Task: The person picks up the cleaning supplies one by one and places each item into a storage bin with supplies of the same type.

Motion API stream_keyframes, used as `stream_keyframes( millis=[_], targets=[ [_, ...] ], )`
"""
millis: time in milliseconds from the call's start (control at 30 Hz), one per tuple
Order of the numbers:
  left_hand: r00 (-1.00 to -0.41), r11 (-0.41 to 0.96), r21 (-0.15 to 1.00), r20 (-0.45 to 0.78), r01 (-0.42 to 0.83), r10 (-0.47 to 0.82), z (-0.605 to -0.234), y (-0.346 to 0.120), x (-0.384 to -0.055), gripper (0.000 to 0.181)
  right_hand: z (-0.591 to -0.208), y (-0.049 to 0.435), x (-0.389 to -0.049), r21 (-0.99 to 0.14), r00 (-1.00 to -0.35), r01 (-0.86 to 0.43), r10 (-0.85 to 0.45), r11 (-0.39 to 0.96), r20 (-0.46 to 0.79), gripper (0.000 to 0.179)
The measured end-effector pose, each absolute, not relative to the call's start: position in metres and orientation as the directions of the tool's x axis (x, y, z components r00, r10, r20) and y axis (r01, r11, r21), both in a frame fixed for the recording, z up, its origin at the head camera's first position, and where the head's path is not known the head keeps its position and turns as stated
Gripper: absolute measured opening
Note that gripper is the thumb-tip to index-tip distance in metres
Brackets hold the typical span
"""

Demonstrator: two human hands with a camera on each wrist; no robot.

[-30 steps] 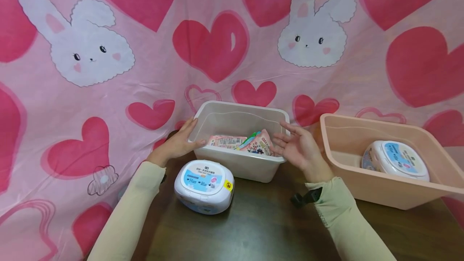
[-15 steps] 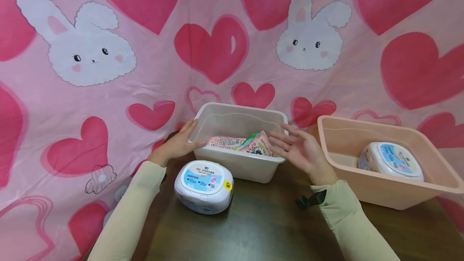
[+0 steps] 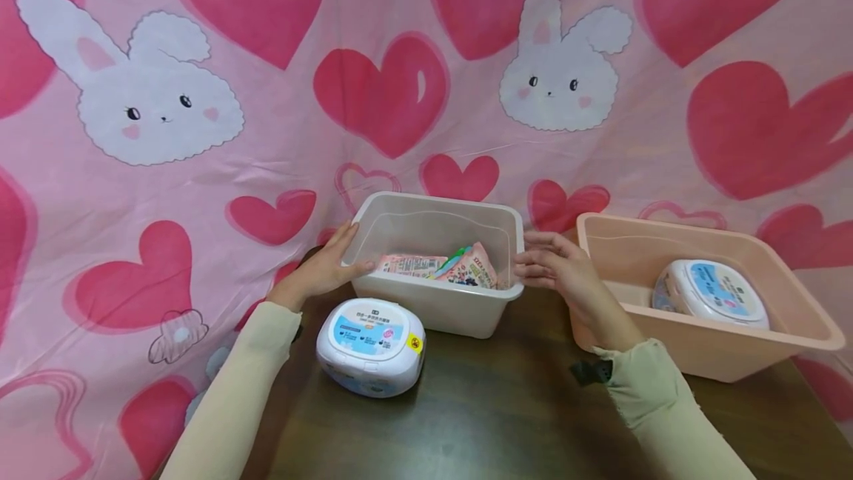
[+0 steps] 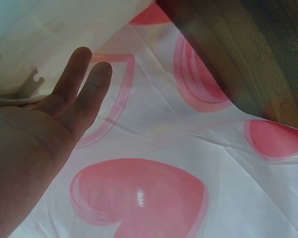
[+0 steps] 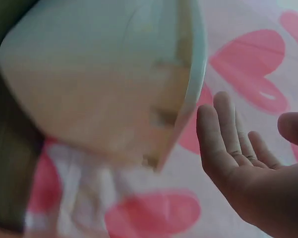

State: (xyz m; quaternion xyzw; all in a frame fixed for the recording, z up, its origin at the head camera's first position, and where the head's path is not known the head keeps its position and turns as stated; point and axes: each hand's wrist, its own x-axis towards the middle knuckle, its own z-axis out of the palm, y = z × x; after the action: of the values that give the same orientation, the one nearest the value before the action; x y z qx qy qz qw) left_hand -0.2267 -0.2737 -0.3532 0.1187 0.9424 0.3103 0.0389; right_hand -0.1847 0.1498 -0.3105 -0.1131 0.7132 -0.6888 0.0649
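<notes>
A light grey plastic bin (image 3: pixel 426 310) stands at the middle of the table, holding a pink packet (image 3: pixel 415 265) lying flat and a second pink packet (image 3: pixel 474 267) leaning over a green and blue item. My left hand (image 3: pixel 317 267) rests at its left end, thumb over the front rim; the left wrist view shows two straight fingers (image 4: pixel 91 89) along the bin's outer wall. My right hand (image 3: pixel 563 270) is at the right end with extended fingers close to the rim, and the right wrist view shows a gap there. In front of the bin sits a white lidded tub (image 3: pixel 370 347) with a blue label.
To the right stands a larger peach bin (image 3: pixel 706 347) with a similar white tub (image 3: pixel 716 293) inside, just beyond my right hand. A pink curtain (image 3: pixel 280 154) printed with hearts and rabbits hangs behind. Everything stands on a dark wooden table (image 3: pixel 493 421).
My right hand has moved from over the grey bin's right rim to outside it, turning from palm up to fingers pointing at the rim. The left hand stays at the left end.
</notes>
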Motion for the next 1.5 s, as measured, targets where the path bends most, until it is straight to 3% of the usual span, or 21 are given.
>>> stream_keyframes(
  millis=[133,267,567,733,967,1300,1500],
  targets=[
    [-0.968,0.787,0.580,0.009,0.210,0.251,-0.356,-0.276,-0.227,0.105,-0.310,0.157,-0.178,-0.930,-0.954,-0.251,-0.230,0.268,0.191,0.038],
    [-0.967,0.786,0.579,0.016,0.216,0.254,-0.358,-0.278,-0.228,0.105,-0.309,0.165,-0.172,-0.777,-0.923,-0.379,-0.263,0.503,0.280,0.034],
    [-0.972,0.782,0.588,0.025,0.204,0.235,-0.361,-0.283,-0.225,0.104,-0.308,0.185,-0.166,-0.411,-0.887,-0.450,-0.342,0.793,0.310,0.040],
    [-0.975,0.782,0.592,0.021,0.192,0.223,-0.363,-0.286,-0.221,0.101,-0.312,0.202,-0.165,-0.250,-0.860,-0.471,-0.377,0.846,0.343,0.040],
    [-0.975,0.777,0.600,0.021,0.190,0.222,-0.364,-0.286,-0.220,0.102,-0.314,0.233,-0.167,-0.136,-0.845,-0.477,-0.410,0.869,0.343,0.045],
    [-0.973,0.770,0.607,0.021,0.196,0.231,-0.366,-0.286,-0.220,0.105,-0.319,0.285,-0.169,-0.089,-0.904,-0.378,-0.346,0.922,0.252,0.057],
    [-0.969,0.768,0.603,0.033,0.214,0.244,-0.365,-0.282,-0.221,0.103,-0.326,0.323,-0.166,-0.070,-0.903,-0.342,-0.307,0.937,0.302,0.053]
  ],
)
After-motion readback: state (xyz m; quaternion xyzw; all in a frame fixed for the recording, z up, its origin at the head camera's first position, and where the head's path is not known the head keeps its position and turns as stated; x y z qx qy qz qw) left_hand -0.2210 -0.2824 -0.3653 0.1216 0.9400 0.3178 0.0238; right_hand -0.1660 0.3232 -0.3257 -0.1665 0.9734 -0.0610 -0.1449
